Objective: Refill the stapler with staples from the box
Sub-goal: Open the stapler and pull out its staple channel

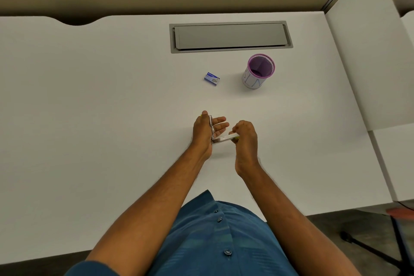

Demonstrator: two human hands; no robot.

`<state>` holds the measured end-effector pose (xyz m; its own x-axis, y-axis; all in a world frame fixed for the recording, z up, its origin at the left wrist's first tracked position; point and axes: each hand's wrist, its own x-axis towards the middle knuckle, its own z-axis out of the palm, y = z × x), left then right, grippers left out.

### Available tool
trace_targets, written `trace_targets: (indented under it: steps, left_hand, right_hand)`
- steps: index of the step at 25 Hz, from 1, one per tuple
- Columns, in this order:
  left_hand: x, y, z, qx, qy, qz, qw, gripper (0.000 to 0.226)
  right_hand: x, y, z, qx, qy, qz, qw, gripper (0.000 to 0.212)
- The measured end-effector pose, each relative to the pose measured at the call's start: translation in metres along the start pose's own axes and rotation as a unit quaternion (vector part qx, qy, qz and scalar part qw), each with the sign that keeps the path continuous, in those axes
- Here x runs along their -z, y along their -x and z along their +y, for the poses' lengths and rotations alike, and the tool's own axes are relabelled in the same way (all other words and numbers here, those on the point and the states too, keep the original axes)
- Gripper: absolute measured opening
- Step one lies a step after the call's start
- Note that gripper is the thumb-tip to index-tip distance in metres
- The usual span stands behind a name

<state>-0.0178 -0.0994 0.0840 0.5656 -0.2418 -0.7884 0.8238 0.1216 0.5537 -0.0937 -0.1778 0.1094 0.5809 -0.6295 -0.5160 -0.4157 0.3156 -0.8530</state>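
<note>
A small stapler (220, 139) with silver metal parts and a yellow-green body is swung open into an L shape above the white desk (112, 107). My left hand (205, 132) holds its upright arm between thumb and palm, fingers stretched toward the right. My right hand (245, 135) grips the other arm, which lies level, with curled fingers. The small blue and white staple box (212, 78) lies closed on the desk, well beyond both hands.
A purple mesh pen cup (257, 71) stands to the right of the staple box. Behind them a grey cable hatch (230, 37) is set into the desk. A white side panel (367, 63) rises at the right; a chair base (367, 246) shows at bottom right.
</note>
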Motion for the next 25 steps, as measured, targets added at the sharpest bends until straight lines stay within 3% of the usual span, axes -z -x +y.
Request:
trace_targets:
  steps: [8,11,17,25]
  left_hand:
    - [-0.004,0.002,-0.004,-0.036,0.02,-0.006,0.999,0.05]
    - [-0.003,0.004,-0.009,-0.06,0.021,0.0,0.998,0.036]
    - [-0.002,0.005,-0.012,-0.074,-0.002,0.014,0.997,0.044]
    - [-0.003,0.003,-0.014,-0.075,-0.003,0.014,0.997,0.042]
  right_hand:
    - [0.011,0.008,0.022,0.043,0.15,-0.062,0.986,0.017]
    - [0.004,0.004,0.016,0.076,0.146,-0.098,0.982,0.017]
    - [-0.013,-0.002,0.016,0.12,0.158,-0.113,0.974,0.03]
    - [-0.013,-0.003,0.023,0.156,0.18,-0.118,0.964,0.02]
